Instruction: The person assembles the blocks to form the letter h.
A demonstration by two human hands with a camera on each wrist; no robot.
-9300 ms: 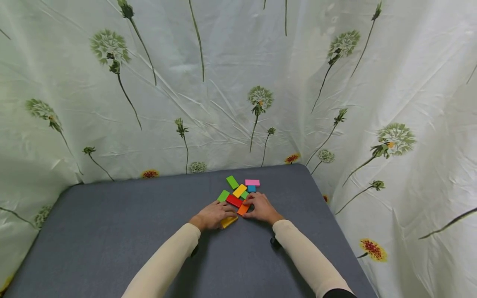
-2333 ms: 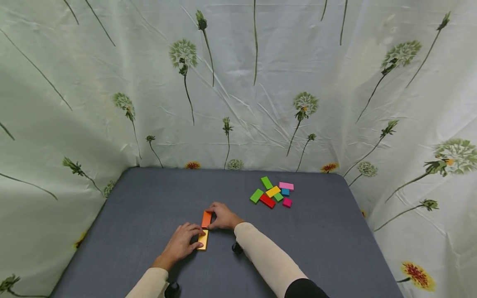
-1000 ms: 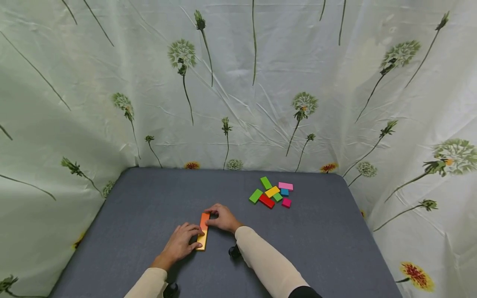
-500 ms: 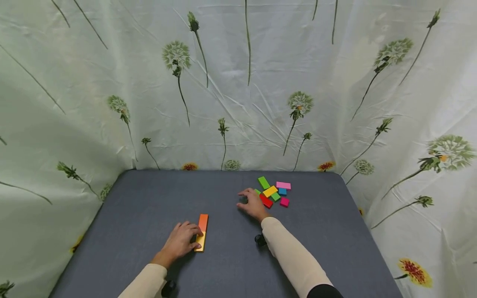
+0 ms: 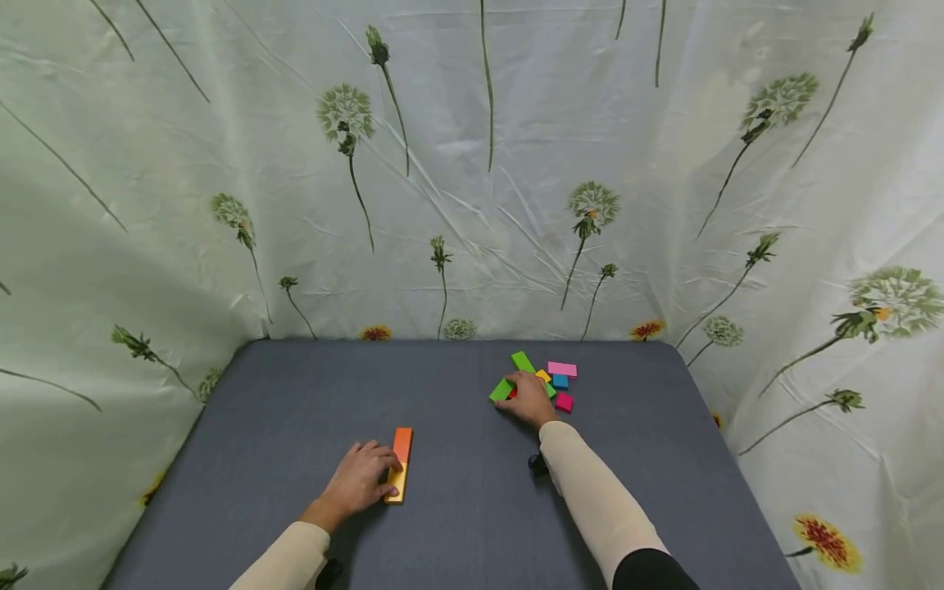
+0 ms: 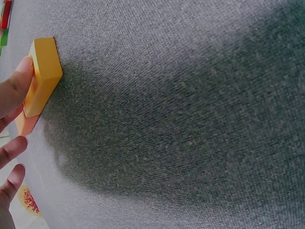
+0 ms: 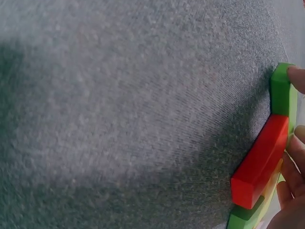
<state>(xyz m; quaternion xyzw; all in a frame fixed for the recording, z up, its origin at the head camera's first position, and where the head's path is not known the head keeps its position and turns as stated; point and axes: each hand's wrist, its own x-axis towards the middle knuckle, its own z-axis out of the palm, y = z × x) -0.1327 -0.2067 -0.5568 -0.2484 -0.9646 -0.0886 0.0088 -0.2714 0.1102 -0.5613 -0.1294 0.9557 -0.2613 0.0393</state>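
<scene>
My left hand [image 5: 352,482] holds the yellow block [image 6: 46,59] with thumb and index finger; the other fingers stay off it. An orange block [image 5: 402,443] lies end to end with the yellow one, forming a straight bar. At the colourful pile, my right hand [image 5: 531,399] pinches a light green block [image 5: 500,391] between thumb and index finger. In the right wrist view a red block [image 7: 259,164] touches that green block, and another green block [image 7: 245,217] sits below it. The hand mostly covers the red block in the head view.
Around the right hand lie another green block [image 5: 522,360], a second yellow block [image 5: 543,376], a pink block [image 5: 562,369], a blue block [image 5: 560,382] and a magenta block [image 5: 564,402]. The grey table [image 5: 295,393] meets a flowered curtain [image 5: 442,164] behind.
The right hand has let go of the orange block, now aligned against the yellow one, and moved right to the pile, where it grips a green block. The left hand has stayed on the yellow block.
</scene>
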